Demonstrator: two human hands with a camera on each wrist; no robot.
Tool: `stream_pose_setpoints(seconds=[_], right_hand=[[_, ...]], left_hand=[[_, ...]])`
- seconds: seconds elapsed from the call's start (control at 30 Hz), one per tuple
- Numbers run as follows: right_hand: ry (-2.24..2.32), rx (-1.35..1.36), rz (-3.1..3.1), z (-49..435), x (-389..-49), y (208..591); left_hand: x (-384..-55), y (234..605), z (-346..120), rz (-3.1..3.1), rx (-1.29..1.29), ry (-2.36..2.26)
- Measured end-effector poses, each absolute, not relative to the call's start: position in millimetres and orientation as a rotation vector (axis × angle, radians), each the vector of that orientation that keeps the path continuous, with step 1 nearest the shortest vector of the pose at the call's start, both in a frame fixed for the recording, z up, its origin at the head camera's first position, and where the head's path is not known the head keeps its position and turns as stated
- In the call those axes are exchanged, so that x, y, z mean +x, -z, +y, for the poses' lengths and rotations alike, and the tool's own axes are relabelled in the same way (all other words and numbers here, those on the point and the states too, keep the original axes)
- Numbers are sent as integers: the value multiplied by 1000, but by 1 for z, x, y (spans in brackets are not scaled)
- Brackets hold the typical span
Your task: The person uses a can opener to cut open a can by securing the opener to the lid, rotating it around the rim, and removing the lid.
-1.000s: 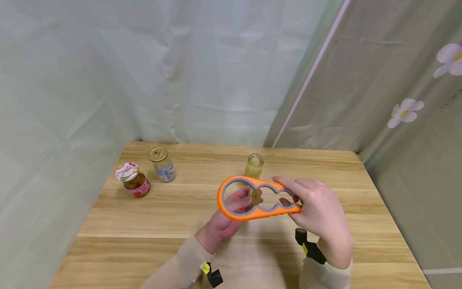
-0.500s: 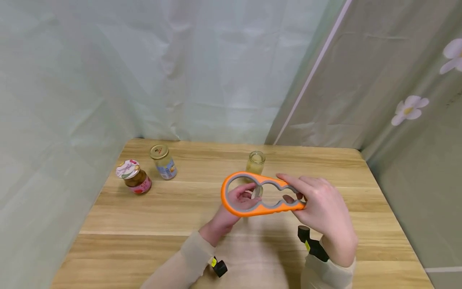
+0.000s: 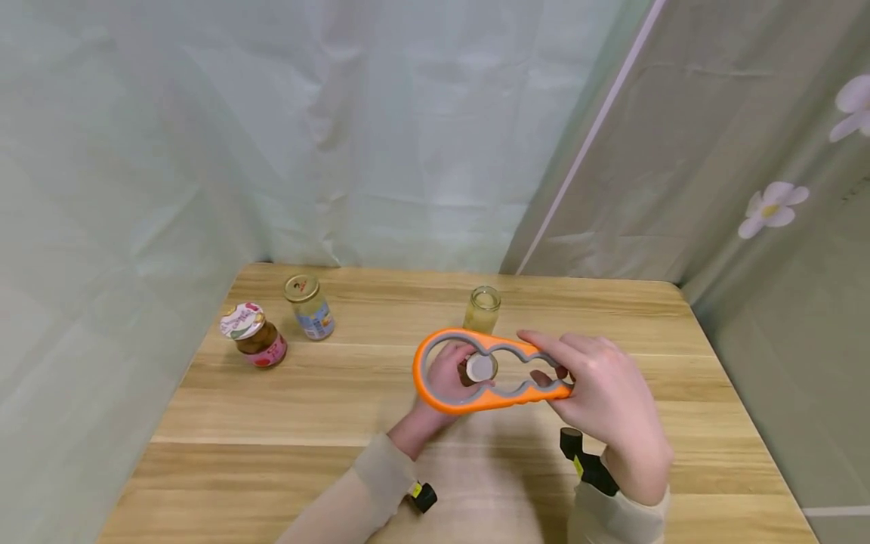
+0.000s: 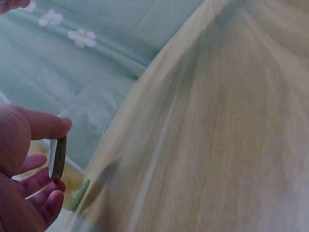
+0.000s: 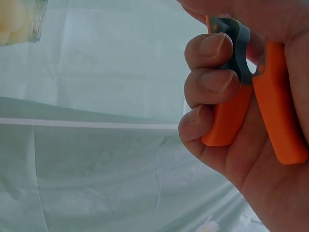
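Observation:
My left hand (image 3: 445, 374) pinches a round metal jar lid (image 3: 481, 367) on edge, thumb on one side and fingertips on the other. In the left wrist view the lid (image 4: 58, 159) appears nearly edge-on. My right hand (image 3: 612, 397) grips the handles of an orange and grey multi-ring jar opener (image 3: 469, 407), fingers curled round them in the right wrist view. The opener hangs above my left hand, which shows partly through its large ring. Just beyond stands a lidless glass jar (image 3: 481, 320) with pale yellow contents, its lower part hidden by the opener.
At the table's left stand a gold-lidded jar with a blue label (image 3: 313, 311) and a jar with a pink label and patterned lid (image 3: 261, 346). The wooden table (image 3: 306, 408) ends against a pale curtain (image 3: 421, 151) behind and at the sides.
My left hand has turned the lid over: its gold top faced the head view earlier, and its pale inside does now. My right hand with the jar opener stays nearly in place.

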State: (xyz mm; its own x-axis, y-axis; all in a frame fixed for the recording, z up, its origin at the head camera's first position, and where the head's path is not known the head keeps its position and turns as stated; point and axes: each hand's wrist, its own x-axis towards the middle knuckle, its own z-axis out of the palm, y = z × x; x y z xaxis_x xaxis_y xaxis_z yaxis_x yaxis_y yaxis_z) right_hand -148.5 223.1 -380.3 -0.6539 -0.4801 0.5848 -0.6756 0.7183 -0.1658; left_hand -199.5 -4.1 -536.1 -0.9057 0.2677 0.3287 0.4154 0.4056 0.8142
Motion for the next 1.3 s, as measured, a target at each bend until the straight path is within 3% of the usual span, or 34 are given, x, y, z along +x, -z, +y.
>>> stream_pose_setpoints(seconds=[0.47,1.3], right_hand=[[-489,860,-2419,224,-149,380],[-483,859,-2430,223,-150,381]], left_hand=[[-219,546,10,-2407,-812,1277],[-220,560,10,-2546,-606,1283]])
